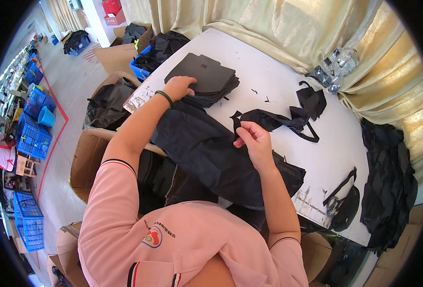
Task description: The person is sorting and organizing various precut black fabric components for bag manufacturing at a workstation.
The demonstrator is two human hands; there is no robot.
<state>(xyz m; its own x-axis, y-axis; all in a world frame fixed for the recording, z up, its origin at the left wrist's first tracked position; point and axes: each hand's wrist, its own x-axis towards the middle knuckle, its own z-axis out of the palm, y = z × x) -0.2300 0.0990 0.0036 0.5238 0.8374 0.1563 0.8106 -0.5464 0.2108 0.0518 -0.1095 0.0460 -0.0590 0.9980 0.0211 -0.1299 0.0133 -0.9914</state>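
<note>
My left hand (180,88) rests on the near left part of a stack of flat black panels (204,72), its fingers apart. Between the thumb and fingers of my right hand (253,141) is the end of a narrow black strap (236,125). A large piece of dark fabric (202,148) lies from the stack across the table's near edge, under my right wrist. Beyond my right hand, crumpled black fabric with a loop (273,118) lies on the white table. Whether the strap joins this fabric or the dark piece, I cannot tell.
A small black pouch (346,208) lies at the table's near right. Black fabric (388,177) hangs over the right edge. A clear plastic bundle (338,67) sits by the curtain. Cardboard boxes (89,160) and a blue crate (139,70) stand along the left side.
</note>
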